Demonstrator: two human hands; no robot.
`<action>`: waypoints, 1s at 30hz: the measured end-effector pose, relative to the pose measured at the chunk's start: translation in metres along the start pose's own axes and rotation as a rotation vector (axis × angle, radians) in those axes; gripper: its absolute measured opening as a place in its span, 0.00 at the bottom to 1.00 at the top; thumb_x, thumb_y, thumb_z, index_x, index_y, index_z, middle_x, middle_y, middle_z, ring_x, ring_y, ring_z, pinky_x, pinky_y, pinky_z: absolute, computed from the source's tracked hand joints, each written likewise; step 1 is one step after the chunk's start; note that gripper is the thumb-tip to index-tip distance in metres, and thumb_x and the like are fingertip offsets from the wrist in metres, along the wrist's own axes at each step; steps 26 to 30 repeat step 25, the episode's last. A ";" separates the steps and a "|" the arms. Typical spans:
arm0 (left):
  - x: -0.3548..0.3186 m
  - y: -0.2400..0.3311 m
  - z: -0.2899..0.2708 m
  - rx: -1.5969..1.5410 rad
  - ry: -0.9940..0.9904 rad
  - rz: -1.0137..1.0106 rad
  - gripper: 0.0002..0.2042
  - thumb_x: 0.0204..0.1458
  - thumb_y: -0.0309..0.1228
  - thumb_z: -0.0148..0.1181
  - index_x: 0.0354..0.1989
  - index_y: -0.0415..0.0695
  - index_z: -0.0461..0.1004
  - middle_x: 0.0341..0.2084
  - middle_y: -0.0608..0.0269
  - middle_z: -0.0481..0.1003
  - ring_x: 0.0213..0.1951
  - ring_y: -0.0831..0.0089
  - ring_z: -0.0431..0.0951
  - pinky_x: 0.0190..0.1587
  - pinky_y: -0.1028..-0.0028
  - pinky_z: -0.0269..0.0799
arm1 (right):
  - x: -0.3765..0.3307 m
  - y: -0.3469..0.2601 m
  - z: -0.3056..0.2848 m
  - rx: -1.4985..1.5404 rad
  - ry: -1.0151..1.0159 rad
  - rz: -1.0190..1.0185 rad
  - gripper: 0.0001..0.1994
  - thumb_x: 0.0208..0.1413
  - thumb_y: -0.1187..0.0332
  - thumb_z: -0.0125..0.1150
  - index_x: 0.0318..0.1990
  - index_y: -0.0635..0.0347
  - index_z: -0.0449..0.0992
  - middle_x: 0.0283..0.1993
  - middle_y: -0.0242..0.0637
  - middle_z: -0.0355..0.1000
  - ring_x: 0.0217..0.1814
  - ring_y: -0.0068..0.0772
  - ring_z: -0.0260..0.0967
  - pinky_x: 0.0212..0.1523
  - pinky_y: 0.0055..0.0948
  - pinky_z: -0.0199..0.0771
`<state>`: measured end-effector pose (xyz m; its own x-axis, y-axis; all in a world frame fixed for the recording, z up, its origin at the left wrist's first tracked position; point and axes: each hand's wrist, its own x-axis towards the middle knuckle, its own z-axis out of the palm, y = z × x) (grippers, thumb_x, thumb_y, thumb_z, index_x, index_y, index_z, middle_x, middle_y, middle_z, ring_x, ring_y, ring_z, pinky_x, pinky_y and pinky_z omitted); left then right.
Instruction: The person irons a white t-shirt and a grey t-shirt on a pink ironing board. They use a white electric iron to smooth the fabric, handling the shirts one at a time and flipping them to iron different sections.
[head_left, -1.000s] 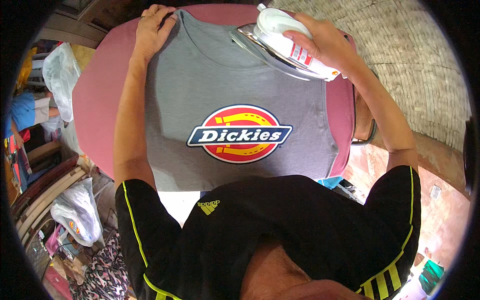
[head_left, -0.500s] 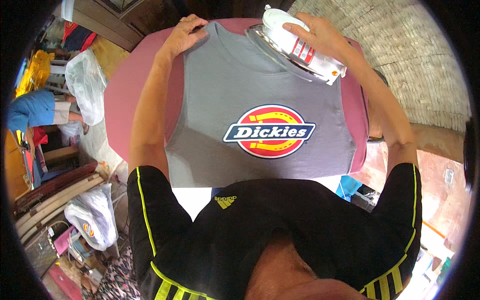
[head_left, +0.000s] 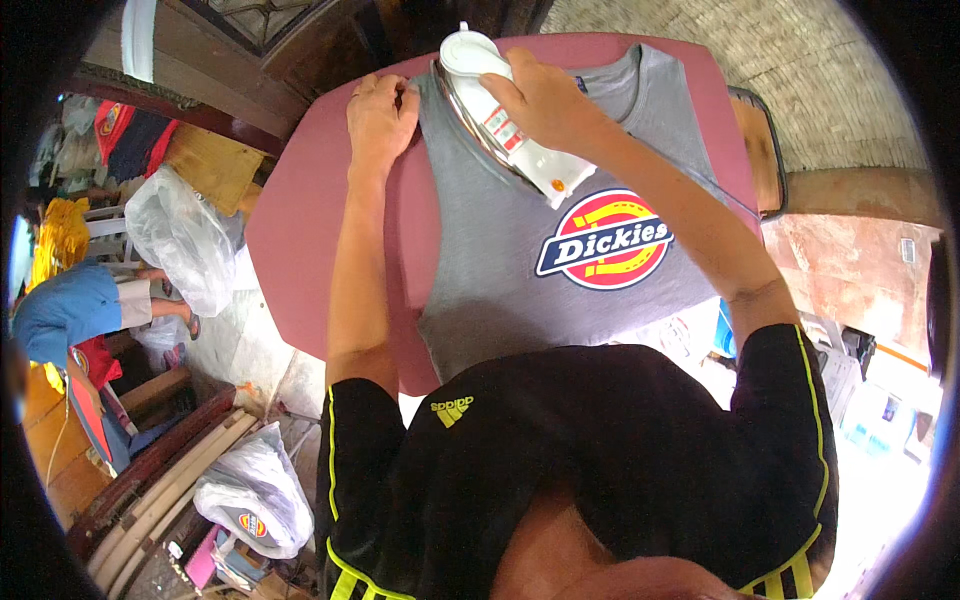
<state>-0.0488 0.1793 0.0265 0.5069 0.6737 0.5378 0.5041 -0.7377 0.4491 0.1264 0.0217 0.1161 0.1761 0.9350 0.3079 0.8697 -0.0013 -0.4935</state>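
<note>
A grey sleeveless shirt (head_left: 480, 300) lies spread on a padded maroon board (head_left: 310, 220), with a round red, yellow and dark blue print (head_left: 605, 240) on its front. My right hand (head_left: 550, 100) is wrapped round the handle of a white clothes iron (head_left: 525, 150). The iron's shiny soleplate edge is on the shirt's left shoulder strap, beside the armhole. My left hand (head_left: 380, 120) rests on the board next to that strap, fingers bent and thumb apart, close to the shirt's edge. The shirt's far shoulder strap partly shows beyond my right forearm.
Clear plastic bags (head_left: 180, 240) stand on the floor at left, and another bag (head_left: 262, 490) holds grey cloth. A person in a blue top (head_left: 75, 310) bends over near them. Wooden poles (head_left: 170, 490) lie below. Dark wooden furniture (head_left: 250, 60) borders the board's far side.
My right hand has brought the iron leftward, from the right part of the neckline to the left shoulder strap. The shirt has shifted right and turned on the board. My left hand has come slightly nearer.
</note>
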 end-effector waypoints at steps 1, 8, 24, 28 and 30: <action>-0.006 0.000 0.001 0.000 0.054 0.036 0.11 0.54 0.36 0.59 0.35 0.40 0.76 0.31 0.49 0.74 0.38 0.51 0.76 0.42 0.55 0.69 | 0.005 -0.006 0.008 0.027 0.073 0.044 0.20 0.63 0.55 0.54 0.40 0.70 0.68 0.30 0.64 0.73 0.35 0.66 0.74 0.35 0.56 0.71; -0.005 -0.013 0.008 -0.032 0.054 -0.001 0.07 0.50 0.34 0.61 0.33 0.46 0.79 0.30 0.57 0.75 0.35 0.57 0.77 0.40 0.60 0.72 | 0.050 -0.026 0.012 0.147 -0.090 0.416 0.21 0.64 0.54 0.52 0.40 0.70 0.67 0.30 0.63 0.73 0.33 0.68 0.73 0.35 0.54 0.72; -0.005 -0.021 0.012 -0.182 0.082 -0.069 0.07 0.49 0.35 0.63 0.31 0.46 0.80 0.30 0.59 0.77 0.30 0.64 0.78 0.36 0.67 0.74 | 0.037 -0.007 0.026 -0.002 -0.048 0.176 0.20 0.64 0.55 0.49 0.43 0.69 0.66 0.39 0.70 0.71 0.45 0.72 0.71 0.45 0.61 0.69; -0.010 -0.022 0.012 -0.178 0.077 -0.078 0.07 0.49 0.35 0.63 0.31 0.46 0.80 0.30 0.59 0.77 0.30 0.64 0.78 0.36 0.67 0.74 | 0.034 -0.012 0.023 -0.003 -0.057 0.189 0.21 0.64 0.54 0.48 0.44 0.68 0.66 0.40 0.70 0.72 0.47 0.71 0.71 0.48 0.61 0.68; -0.010 -0.022 0.012 -0.178 0.077 -0.078 0.07 0.49 0.35 0.63 0.31 0.46 0.80 0.30 0.59 0.77 0.30 0.64 0.78 0.36 0.67 0.74 | 0.034 -0.012 0.023 -0.003 -0.057 0.189 0.21 0.64 0.54 0.48 0.44 0.68 0.66 0.40 0.70 0.72 0.47 0.71 0.71 0.48 0.61 0.68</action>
